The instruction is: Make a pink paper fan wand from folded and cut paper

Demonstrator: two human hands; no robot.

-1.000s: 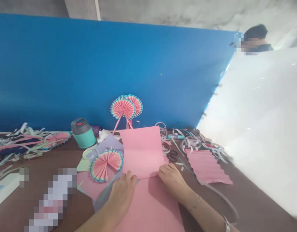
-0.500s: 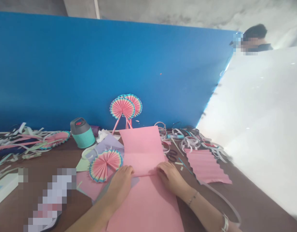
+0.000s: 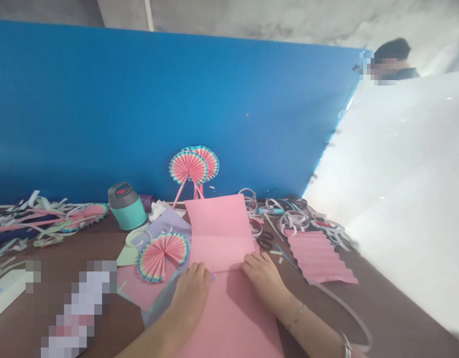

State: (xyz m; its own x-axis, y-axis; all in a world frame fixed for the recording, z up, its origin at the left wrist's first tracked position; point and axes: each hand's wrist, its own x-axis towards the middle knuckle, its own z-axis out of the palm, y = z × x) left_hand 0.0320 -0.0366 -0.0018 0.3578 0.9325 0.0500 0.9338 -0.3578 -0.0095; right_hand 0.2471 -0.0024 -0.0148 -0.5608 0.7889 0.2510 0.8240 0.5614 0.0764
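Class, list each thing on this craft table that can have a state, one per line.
pink sheet: folded, fold line at the hands.
left hand: flat, pressing the fold.
right hand: flat, pressing the fold.
flask: upright, lid shut.
table fan: half spread, lying flat.
stick fans: fully open, propped upright.

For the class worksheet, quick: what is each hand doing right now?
Left hand: open, flat, resting on the pink paper sheet at its fold.
Right hand: open, fingertips pressing the same fold.

Light: bright and even, with soft shadows under the fingers (image 3: 199,271).
Glare: the white panel (image 3: 412,199) right of the fingers is washed out.
Focus: soft overall, and the edges are bowed.
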